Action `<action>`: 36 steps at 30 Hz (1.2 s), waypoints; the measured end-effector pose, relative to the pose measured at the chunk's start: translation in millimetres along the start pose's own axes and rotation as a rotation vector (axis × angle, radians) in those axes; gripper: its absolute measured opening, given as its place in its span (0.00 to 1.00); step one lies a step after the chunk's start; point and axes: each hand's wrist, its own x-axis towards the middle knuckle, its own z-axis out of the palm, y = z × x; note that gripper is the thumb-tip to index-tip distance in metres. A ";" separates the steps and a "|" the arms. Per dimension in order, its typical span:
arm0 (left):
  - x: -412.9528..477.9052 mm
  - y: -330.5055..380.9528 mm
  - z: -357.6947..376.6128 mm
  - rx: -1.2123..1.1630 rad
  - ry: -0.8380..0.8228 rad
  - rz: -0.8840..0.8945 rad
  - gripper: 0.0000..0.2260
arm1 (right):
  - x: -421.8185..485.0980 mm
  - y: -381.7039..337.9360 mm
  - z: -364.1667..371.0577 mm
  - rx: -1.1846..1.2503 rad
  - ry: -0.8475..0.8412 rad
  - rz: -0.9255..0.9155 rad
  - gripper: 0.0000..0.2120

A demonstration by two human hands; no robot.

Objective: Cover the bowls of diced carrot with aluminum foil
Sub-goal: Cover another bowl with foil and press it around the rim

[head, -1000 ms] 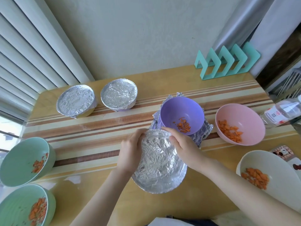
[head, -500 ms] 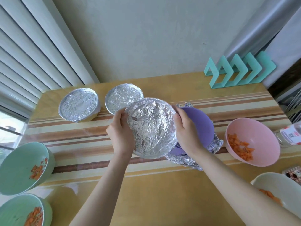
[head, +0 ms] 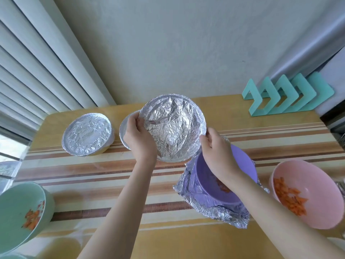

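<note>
Both hands grasp a foil-wrapped bowl point(head: 173, 128) by its rim, holding it over the far middle of the striped wooden table point(head: 93, 184) with its crinkled silver top tilted toward the camera. The left hand point(head: 139, 139) curls round the left edge and the right hand point(head: 216, 152) pinches the right edge with its fingers. Whether the bowl's base touches the table cannot be told. Just behind the left hand stands a second covered bowl point(head: 123, 129), mostly hidden, and to its left a third covered bowl point(head: 87, 136), both near the table's far edge. Below the right hand a purple bowl point(head: 244, 165) sits uncovered on a crumpled sheet of aluminum foil point(head: 220, 212); a little diced carrot point(head: 221, 186) shows inside it beside the right forearm. To the right, apart from the foil sheet, an open pink bowl point(head: 321, 184) holds a heap of carrot pieces point(head: 287, 199). At the near left edge a mint-green bowl point(head: 15, 208) with a few carrot bits point(head: 31, 219) is also uncovered. A teal zigzag rack point(head: 287, 98) stands at the far right against the wall, and window blinds point(head: 28, 71) run along the left.
</note>
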 end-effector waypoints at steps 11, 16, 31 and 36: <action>17.7 -14.6 50.5 0.087 -0.311 0.078 0.12 | 93.9 29.2 -6.3 -0.080 0.093 0.184 0.16; -0.7 -59.8 33.1 0.540 -0.412 0.336 0.15 | 121.6 46.3 -6.4 -0.159 0.055 0.260 0.18; -11.7 -102.3 13.0 0.857 -0.393 0.599 0.11 | 135.1 66.0 6.2 0.076 -0.006 0.498 0.14; -21.2 -97.8 13.7 0.831 -0.351 0.601 0.14 | 110.6 64.6 -4.5 -0.101 0.059 0.305 0.11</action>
